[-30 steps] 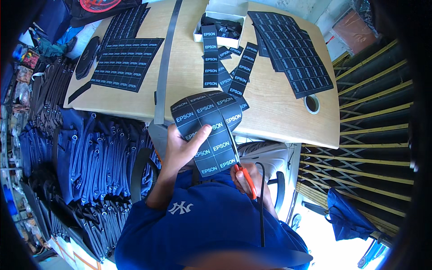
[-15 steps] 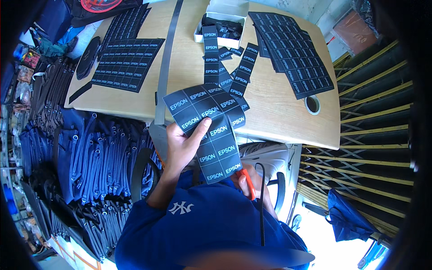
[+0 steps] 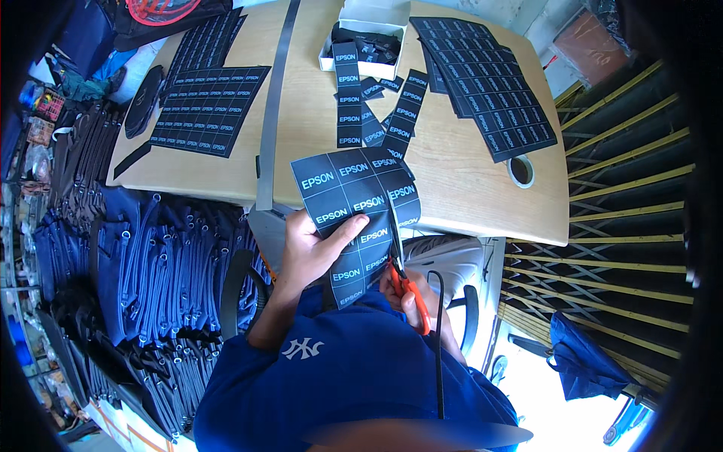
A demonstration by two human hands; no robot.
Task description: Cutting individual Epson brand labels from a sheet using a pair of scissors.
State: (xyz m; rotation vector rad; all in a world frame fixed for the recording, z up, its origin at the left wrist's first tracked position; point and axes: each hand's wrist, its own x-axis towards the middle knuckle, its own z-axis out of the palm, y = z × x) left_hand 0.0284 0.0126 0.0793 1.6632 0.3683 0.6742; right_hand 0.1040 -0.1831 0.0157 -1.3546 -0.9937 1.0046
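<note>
in the head view, the wooden table (image 3: 467, 200) is spreading across the far side, its near edge bending just beyond the person's lap. bare wood is showing between the middle strips and the right-hand stack, and again beside the grey band (image 3: 277, 98) that is crossing the top from near to far.

a white open box (image 3: 382, 70) is standing at the far middle, with black label strips (image 3: 348, 98) lying against and in front of it. black label sheets are lying at left (image 3: 203, 109) and at right (image 3: 486, 83), the right ones ending near a round hole (image 3: 521, 172). blue bags (image 3: 162, 264) are crowding the near left; a folding gate (image 3: 610, 226) is closing off the right.

the black printed sheet (image 3: 350, 190) is hovering above the lap, its far part overlapping the table edge. the left hand (image 3: 310, 252) is pinching its left side, thumb on top. the right hand (image 3: 403, 297) is gripping red-handled scissors (image 3: 398, 262), whose blades are reaching into a slit along the sheet's right side.
</note>
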